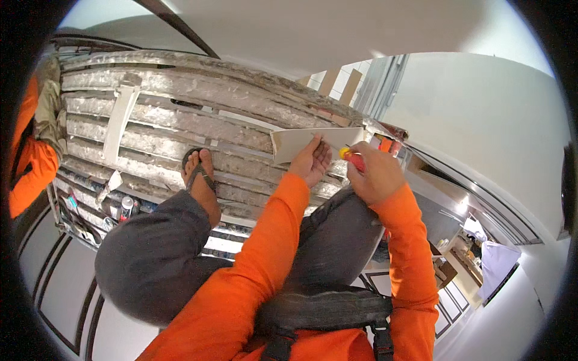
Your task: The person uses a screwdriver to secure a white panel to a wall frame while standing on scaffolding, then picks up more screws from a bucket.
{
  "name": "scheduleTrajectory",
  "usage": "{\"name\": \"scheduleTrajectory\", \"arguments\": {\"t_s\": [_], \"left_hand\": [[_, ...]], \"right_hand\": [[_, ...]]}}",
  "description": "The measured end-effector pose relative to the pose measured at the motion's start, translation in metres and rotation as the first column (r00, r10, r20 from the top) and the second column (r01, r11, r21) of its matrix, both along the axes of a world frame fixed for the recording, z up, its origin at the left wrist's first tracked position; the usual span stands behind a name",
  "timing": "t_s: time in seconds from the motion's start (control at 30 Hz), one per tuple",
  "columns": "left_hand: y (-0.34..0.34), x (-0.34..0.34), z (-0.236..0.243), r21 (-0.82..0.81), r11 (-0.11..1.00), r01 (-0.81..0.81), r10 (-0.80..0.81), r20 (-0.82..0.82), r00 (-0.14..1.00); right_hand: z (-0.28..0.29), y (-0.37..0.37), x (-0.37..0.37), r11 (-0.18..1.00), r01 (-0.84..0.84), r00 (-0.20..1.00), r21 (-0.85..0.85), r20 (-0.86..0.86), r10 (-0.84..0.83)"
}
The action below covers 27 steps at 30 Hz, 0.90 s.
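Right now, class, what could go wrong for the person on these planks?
The red-and-yellow-handled tool in the right hand could slip toward the left hand at the pale panel. The flip-flop might catch in a gap between the planks. The spray can near the platform's edge could get knocked off.

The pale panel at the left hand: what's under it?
Grey, worn planks of the slatted platform show beside the pale panel, along its left edge. Whatever lies directly beneath is covered by the panel, so I can't tell.
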<state>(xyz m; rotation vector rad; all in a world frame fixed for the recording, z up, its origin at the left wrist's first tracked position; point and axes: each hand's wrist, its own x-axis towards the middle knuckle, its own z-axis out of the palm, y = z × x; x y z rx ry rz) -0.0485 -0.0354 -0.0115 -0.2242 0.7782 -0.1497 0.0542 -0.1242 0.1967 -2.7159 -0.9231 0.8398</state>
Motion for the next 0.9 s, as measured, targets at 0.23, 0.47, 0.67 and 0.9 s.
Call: {"name": "scheduleTrajectory", "arguments": {"t_s": [0.23,0.47,0.67,0.9], "left_hand": [[-0.002,-0.030,-0.016,0.039,0.999,-0.030,0.038,-0.223,0.974],[-0.003,-0.045,-0.023,0.075,0.992,-0.104,0.119,-0.233,0.965],[-0.012,-0.053,-0.026,0.100,0.992,-0.073,0.103,-0.342,0.934],[-0.005,-0.048,-0.023,0.081,0.996,-0.027,0.052,-0.320,0.946]], "right_hand": [[-0.041,0.034,-0.065,0.975,0.020,0.994,-0.223,-0.096,-0.043],[-0.044,0.029,-0.098,0.984,0.176,0.982,-0.005,-0.069,-0.176],[-0.053,0.028,-0.101,0.986,0.164,0.985,0.007,-0.057,-0.163],[-0.056,0.031,-0.104,0.986,0.163,0.987,0.035,-0.019,-0.162]]}}
